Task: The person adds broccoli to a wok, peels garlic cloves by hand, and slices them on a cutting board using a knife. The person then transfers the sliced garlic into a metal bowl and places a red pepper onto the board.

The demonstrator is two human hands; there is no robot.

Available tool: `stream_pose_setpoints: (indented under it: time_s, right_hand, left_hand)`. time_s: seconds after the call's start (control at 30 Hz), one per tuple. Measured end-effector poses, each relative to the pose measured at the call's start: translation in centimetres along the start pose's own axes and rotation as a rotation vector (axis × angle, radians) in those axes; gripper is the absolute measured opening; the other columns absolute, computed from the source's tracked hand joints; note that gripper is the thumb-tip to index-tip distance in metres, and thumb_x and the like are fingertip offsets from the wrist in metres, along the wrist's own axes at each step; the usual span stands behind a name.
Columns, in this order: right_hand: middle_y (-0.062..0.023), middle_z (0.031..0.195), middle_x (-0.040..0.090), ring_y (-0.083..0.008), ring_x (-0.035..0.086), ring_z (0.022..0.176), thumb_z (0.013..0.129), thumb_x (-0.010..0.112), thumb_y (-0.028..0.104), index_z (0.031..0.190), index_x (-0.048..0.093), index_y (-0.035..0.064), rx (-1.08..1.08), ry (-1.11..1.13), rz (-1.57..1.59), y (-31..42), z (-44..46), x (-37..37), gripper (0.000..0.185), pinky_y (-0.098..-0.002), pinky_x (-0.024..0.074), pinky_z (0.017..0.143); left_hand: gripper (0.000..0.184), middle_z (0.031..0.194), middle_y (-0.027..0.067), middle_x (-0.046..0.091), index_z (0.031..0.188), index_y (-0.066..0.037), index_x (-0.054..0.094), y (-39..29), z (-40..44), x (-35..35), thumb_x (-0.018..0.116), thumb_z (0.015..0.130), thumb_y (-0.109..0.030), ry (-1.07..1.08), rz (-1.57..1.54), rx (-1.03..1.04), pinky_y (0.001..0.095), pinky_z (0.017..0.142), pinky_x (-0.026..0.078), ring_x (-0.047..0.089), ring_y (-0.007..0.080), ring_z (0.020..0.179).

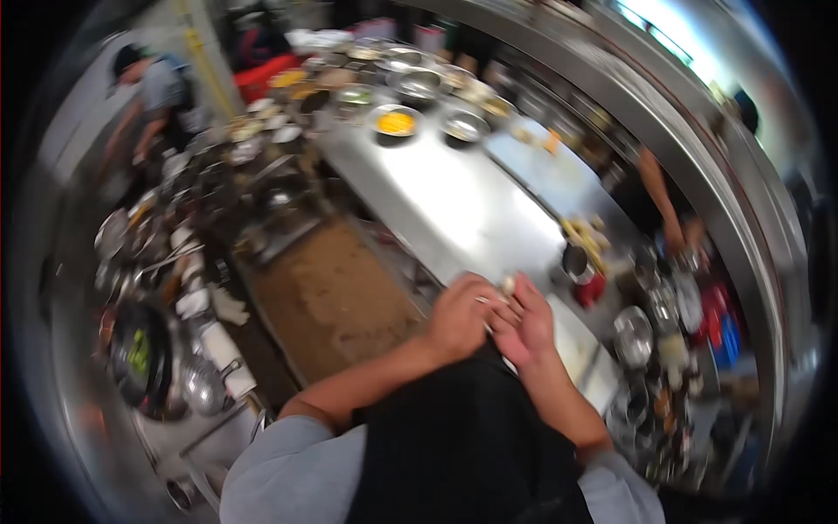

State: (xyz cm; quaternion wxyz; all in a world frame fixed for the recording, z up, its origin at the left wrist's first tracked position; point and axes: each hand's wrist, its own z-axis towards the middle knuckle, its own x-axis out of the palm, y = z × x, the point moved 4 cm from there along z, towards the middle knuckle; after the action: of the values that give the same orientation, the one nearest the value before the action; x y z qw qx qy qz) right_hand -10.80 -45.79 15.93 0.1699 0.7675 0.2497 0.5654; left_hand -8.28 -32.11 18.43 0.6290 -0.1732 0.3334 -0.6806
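My left hand (464,316) and my right hand (529,325) meet in front of my black apron (454,437), close to the steel worktop's edge. The fingers of both are bent and closed. A small whitish piece (508,286) shows at the fingertips of my right hand; it is too blurred to name. My left hand's fingers press against the right ones, and what they hold is hidden. Just beyond the hands is the bare steel worktop (445,196).
Metal bowls (419,86) and a bowl of yellow food (395,123) stand at the worktop's far end. A pale cutting board (550,166) lies to the right. At left is a wok (140,358) with green food. Two other people (161,96) are nearby, one on each side.
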Motion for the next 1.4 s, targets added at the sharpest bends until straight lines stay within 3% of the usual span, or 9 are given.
stream_pose_setpoints:
  time_s: [0.03,0.1,0.27,0.37,0.6,0.67,1.2,1.3,1.4]
  right_hand:
    - [0.0067,0.061,0.036,-0.0063,0.032,0.050,0.108,0.052,0.028,0.085,0.050,0.0155,-0.008,-0.161,-0.004,0.9,-0.7,1.4,0.026,-0.0249,0.0247,0.044]
    - [0.0063,0.061,0.033,-0.0072,0.029,0.051,0.108,0.050,0.031,0.085,0.050,0.0144,-0.005,0.128,0.194,1.8,-0.1,-0.2,0.028,-0.0241,0.0247,0.045]
    - [0.0061,0.063,0.036,-0.0067,0.030,0.051,0.109,0.046,0.036,0.088,0.053,0.0112,0.006,0.178,0.335,4.8,-2.7,-1.2,0.033,-0.0237,0.0262,0.045]
    - [0.0056,0.064,0.037,-0.0066,0.030,0.052,0.109,0.046,0.036,0.090,0.054,0.0098,0.006,0.198,0.398,5.1,-3.9,-2.3,0.033,-0.0232,0.0271,0.045]
    - [0.0044,0.067,0.040,-0.0066,0.032,0.053,0.108,0.045,0.031,0.096,0.054,0.0104,-0.047,0.214,0.475,5.4,-6.5,-3.4,0.026,-0.0226,0.0266,0.046]
    - [0.0046,0.068,0.041,-0.0064,0.032,0.054,0.108,0.045,0.031,0.098,0.054,0.0109,-0.072,0.203,0.431,5.2,-7.2,-3.9,0.024,-0.0223,0.0265,0.046]
    - [0.0055,0.067,0.041,-0.0069,0.030,0.053,0.111,0.039,0.036,0.105,0.058,0.0092,-0.256,0.220,0.555,6.6,-10.1,-6.9,0.033,-0.0226,0.0283,0.046]
    - [0.0053,0.066,0.040,-0.0064,0.030,0.052,0.110,0.040,0.036,0.103,0.057,0.0089,-0.237,0.232,0.580,6.6,-10.6,-7.0,0.033,-0.0225,0.0285,0.046]
    - [0.0055,0.063,0.038,-0.0065,0.029,0.050,0.109,0.043,0.038,0.090,0.055,0.0098,-0.208,0.172,0.613,6.5,-11.2,-6.5,0.037,-0.0222,0.0281,0.045]
  left_hand:
    - [0.004,0.090,0.0165,0.062,0.093,-0.002,0.061,-0.4,0.0,0.4,0.061,0.089,0.000,0.033,0.016,0.034,0.0431,0.077,0.051,0.060,0.0360,0.083]
    - [0.004,0.091,0.0147,0.063,0.093,-0.003,0.059,-1.0,0.3,1.1,0.056,0.096,-0.001,0.060,-0.052,-0.006,0.0402,0.079,0.052,0.060,0.0287,0.080]
    - [0.007,0.087,0.0069,0.059,0.094,-0.003,0.053,1.1,0.2,4.3,0.048,0.095,0.003,-0.226,-0.905,-0.947,0.0325,0.071,0.047,0.053,0.0143,0.074]
    - [0.008,0.082,0.0051,0.055,0.092,-0.002,0.054,3.7,-0.4,5.1,0.047,0.094,0.000,-0.073,-1.051,-1.016,0.0303,0.065,0.042,0.049,0.0127,0.070]
    - [0.013,0.081,0.0026,0.060,0.093,0.001,0.065,1.0,1.0,7.4,0.063,0.095,-0.012,0.295,-0.674,-0.914,0.0263,0.067,0.043,0.054,0.0097,0.076]
    - [0.017,0.086,0.0028,0.062,0.101,0.001,0.070,-1.2,2.6,7.9,0.069,0.094,-0.014,0.396,-0.333,-0.508,0.0255,0.071,0.045,0.058,0.0107,0.082]
    - [0.011,0.095,0.0061,0.058,0.094,-0.002,0.058,-4.0,2.3,12.1,0.059,0.099,-0.012,0.602,-0.372,-0.075,0.0253,0.067,0.040,0.048,0.0105,0.074]
    - [0.005,0.097,0.0051,0.059,0.105,-0.005,0.053,-2.8,1.1,12.7,0.054,0.100,-0.007,0.544,-0.797,-0.644,0.0210,0.062,0.035,0.040,0.0051,0.067]
    - [0.009,0.093,0.0050,0.060,0.107,-0.002,0.057,-2.2,1.3,13.2,0.054,0.100,-0.007,0.566,-0.877,-0.805,0.0216,0.061,0.035,0.041,0.0047,0.066]
